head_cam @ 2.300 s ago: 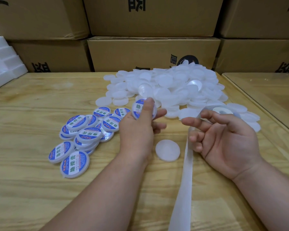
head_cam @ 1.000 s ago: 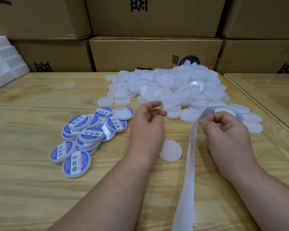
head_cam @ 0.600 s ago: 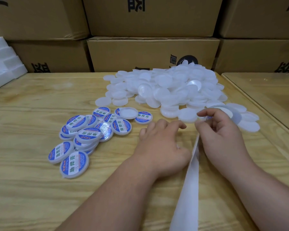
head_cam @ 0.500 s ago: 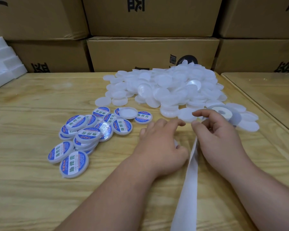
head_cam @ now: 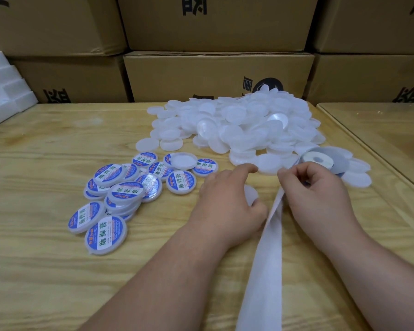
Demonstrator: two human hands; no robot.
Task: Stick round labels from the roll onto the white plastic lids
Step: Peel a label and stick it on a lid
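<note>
Head view: a pale wooden desk (head_cam: 46, 271) carries everything, and the big heap of plain white round plastic lids (head_cam: 244, 125) at its far middle serves as the landmark. Behind the heap stand stacked brown cardboard boxes (head_cam: 215, 75); far to the heap's left, at the desk's edge, sits a stepped white foam block (head_cam: 5, 89).

Nearer than the heap and to its left lies a loose cluster of white lids already bearing round blue-and-white labels (head_cam: 120, 192), some overlapping, one turned hollow side up.

At the heap's near right edge lies the roll of labels (head_cam: 320, 160), flat, with a pale core. A long white backing strip (head_cam: 265, 271) runs from it toward the camera and out of the bottom of the picture.

The left hand (head_cam: 227, 206) lies palm down just in front of the heap, fingers curved over a single plain white lid (head_cam: 251, 195) on the desk; whether the grip is clenched on it cannot be told. The right hand (head_cam: 316, 194), just beside it, has its grip pinched on the backing strip close to the roll, thumb and forefinger together.
</note>
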